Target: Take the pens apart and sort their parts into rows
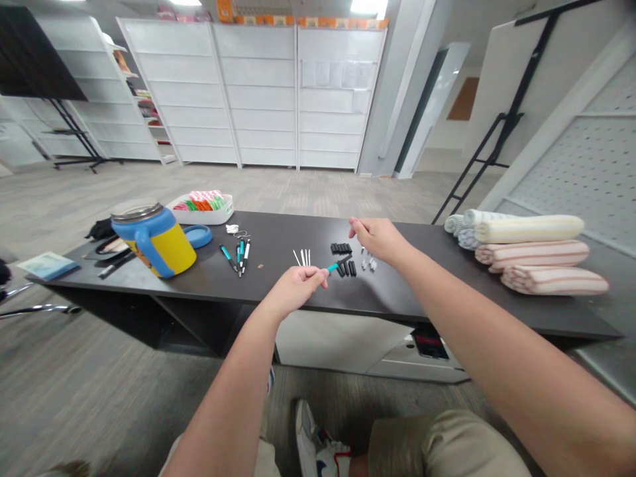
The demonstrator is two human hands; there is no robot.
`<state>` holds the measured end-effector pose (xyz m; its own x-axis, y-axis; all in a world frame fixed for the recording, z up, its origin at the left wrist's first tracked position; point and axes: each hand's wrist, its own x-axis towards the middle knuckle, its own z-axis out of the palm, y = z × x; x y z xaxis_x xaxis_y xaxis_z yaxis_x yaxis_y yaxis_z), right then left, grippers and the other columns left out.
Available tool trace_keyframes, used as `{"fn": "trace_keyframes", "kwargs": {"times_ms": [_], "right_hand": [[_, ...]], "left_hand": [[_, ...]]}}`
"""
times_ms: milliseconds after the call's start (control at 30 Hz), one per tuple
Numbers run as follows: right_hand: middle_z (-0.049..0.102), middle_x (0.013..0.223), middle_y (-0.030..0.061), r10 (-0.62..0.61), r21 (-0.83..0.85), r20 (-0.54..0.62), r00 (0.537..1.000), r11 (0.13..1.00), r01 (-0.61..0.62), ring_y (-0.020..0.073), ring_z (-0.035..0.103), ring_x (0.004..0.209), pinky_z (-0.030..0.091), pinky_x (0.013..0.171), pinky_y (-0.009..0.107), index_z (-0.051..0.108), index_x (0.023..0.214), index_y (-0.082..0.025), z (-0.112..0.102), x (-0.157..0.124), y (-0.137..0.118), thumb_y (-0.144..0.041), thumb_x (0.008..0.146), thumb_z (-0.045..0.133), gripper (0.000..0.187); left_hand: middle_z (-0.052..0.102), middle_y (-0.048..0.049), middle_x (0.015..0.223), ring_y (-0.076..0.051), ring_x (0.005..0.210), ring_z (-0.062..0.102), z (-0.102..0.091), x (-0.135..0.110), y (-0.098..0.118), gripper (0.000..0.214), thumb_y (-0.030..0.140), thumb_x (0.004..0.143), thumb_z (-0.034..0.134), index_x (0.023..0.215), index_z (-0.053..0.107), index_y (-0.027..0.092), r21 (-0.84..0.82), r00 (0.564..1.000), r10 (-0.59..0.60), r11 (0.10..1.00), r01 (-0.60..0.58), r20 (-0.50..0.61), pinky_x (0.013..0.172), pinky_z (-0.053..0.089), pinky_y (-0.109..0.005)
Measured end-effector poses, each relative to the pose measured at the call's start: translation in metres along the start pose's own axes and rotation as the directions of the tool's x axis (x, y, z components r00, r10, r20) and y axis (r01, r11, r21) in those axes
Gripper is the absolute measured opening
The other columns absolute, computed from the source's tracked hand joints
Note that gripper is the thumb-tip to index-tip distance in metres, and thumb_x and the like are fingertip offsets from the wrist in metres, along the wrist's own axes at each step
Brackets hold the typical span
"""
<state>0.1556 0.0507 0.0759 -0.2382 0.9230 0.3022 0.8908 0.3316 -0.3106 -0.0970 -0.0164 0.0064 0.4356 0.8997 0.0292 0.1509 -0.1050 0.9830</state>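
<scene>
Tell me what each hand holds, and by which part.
Left hand pinches a teal pen piece by its near end. Right hand hovers pinched above the small parts; whether it holds anything cannot be told.

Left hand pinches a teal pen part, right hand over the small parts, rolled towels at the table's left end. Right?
No: the head view shows the rolled towels at the right end of the table. The left hand does pinch the teal pen part; the right hand is over the small parts.
</scene>
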Motion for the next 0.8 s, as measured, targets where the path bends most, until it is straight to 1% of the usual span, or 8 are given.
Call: {"fn": "trace_keyframes", "kwargs": {"times_ms": [67,100,167,267,400,533,700,800], "right_hand": [[0.07,0.069,0.0039,-0.09,0.065,0.043,0.995,0.994,0.087,0.0182,0.063,0.068,0.039,0.067,0.029,0.077,0.089,-0.021,-0.004,-0.037,-0.007,-0.056,0.107,0.028,0.063],[0.069,0.068,0.0038,-0.129,0.085,0.069,0.989,0.989,0.123,0.0181,0.061,0.067,0.038,0.066,0.029,0.076,0.085,-0.021,-0.003,-0.054,-0.009,-0.056,0.106,0.031,0.061],[0.064,0.063,0.0024,-0.144,0.166,0.125,0.982,0.979,0.123,0.0168,0.058,0.062,0.037,0.064,0.029,0.074,0.077,-0.021,0.002,-0.082,-0.008,-0.055,0.106,0.032,0.061],[0.056,0.056,-0.0007,-0.104,0.31,0.156,0.982,0.949,0.051,0.0151,0.053,0.056,0.035,0.06,0.028,0.067,0.068,-0.021,0.019,-0.107,0.001,-0.057,0.106,0.033,0.061],[0.057,0.057,-0.0018,-0.019,0.47,0.143,0.99,0.881,-0.051,0.0146,0.052,0.055,0.037,0.058,0.027,0.066,0.073,-0.021,0.036,-0.115,0.012,-0.058,0.103,0.038,0.056],[0.064,0.061,-0.0009,0.011,0.517,0.128,0.992,0.853,-0.076,0.0144,0.056,0.058,0.04,0.06,0.026,0.069,0.077,-0.021,0.04,-0.117,0.015,-0.057,0.102,0.043,0.051],[0.071,0.073,-0.0001,-0.002,0.657,0.144,0.99,0.748,-0.094,0.0136,0.06,0.059,0.045,0.059,0.025,0.071,0.092,-0.022,0.045,-0.118,0.018,-0.052,0.098,0.056,0.034],[0.074,0.084,0.0012,-0.002,0.709,0.134,0.991,0.699,-0.095,0.0139,0.065,0.063,0.049,0.062,0.025,0.071,0.102,-0.022,0.048,-0.117,0.019,-0.049,0.092,0.065,0.03]], "left_hand": [[0.044,0.0039,0.055,-0.01,0.052,0.036,0.003,-0.001,0.003,0.045,0.057,0.094,0.059,0.081,0.075,0.016,0.214,0.996,0.084,0.973,-0.085,0.016,0.051,0.022,-0.024],[0.052,0.0022,0.058,-0.012,0.057,0.043,0.004,-0.002,0.005,0.043,0.054,0.094,0.058,0.083,0.078,0.017,0.283,0.992,0.118,0.951,-0.123,0.034,0.054,0.026,-0.024],[0.066,-0.0005,0.07,-0.014,0.067,0.053,0.008,-0.003,0.007,0.04,0.05,0.095,0.058,0.087,0.081,0.018,0.345,0.986,0.152,0.924,-0.166,0.066,0.061,0.033,-0.024],[0.073,-0.0024,0.08,-0.017,0.075,0.058,0.014,-0.003,0.006,0.038,0.05,0.094,0.06,0.093,0.082,0.019,0.362,0.986,0.145,0.918,-0.163,0.078,0.065,0.037,-0.025],[0.069,-0.0006,0.074,-0.015,0.066,0.052,0.019,-0.002,0.005,0.036,0.051,0.092,0.063,0.092,0.08,0.019,0.422,0.987,0.158,0.894,-0.152,0.022,0.06,0.032,-0.024],[0.064,0.0001,0.065,-0.014,0.061,0.05,0.022,0.0,0.008,0.046,0.055,0.096,0.055,0.077,0.074,0.018,0.502,0.985,0.161,0.848,-0.17,0.063,0.058,0.03,-0.025],[0.042,0.0033,0.049,-0.014,0.051,0.041,0.022,0.003,0.01,0.061,0.061,0.1,0.042,0.065,0.068,0.019,0.505,0.996,0.092,0.859,-0.083,0.007,0.054,0.025,-0.028],[0.043,0.0031,0.051,-0.014,0.053,0.042,0.02,0.004,0.01,0.061,0.061,0.1,0.042,0.065,0.068,0.019,0.505,0.996,0.09,0.859,-0.082,0.008,0.055,0.026,-0.027]]}}
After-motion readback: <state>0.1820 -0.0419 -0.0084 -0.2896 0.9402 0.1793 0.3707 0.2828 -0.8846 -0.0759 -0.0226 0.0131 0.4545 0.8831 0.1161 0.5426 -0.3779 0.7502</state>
